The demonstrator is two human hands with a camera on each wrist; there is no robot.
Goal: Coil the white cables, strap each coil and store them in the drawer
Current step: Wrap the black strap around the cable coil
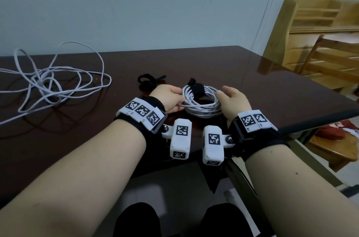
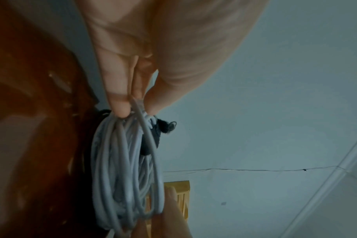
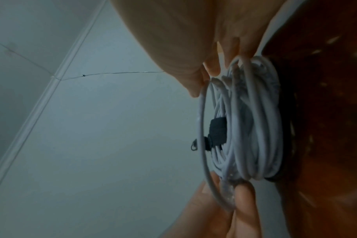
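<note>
A coil of white cable [image 1: 202, 103] lies on the dark table [image 1: 252, 81] near its front edge, with a black strap [image 1: 197, 90] wrapped round its far side. My left hand [image 1: 179, 98] pinches the coil's left rim between thumb and fingers [image 2: 120, 103]. At the right rim, my right hand [image 1: 221, 97] grips the strands, thumb on one side and fingers [image 3: 213, 69] on the other. In both wrist views the coil [image 2: 124, 169] [image 3: 249, 128] and its strap [image 2: 163, 128] [image 3: 217, 132] show side-on. One outer loop stands loose from the bundle. No drawer is clearly visible.
A second white cable [image 1: 48, 81] lies loose and tangled at the table's far left. Another black strap [image 1: 147, 79] sits just behind my left hand. Wooden furniture [image 1: 320, 42] stands to the right, and a stool with a red item [image 1: 334, 132] is below the table's right edge.
</note>
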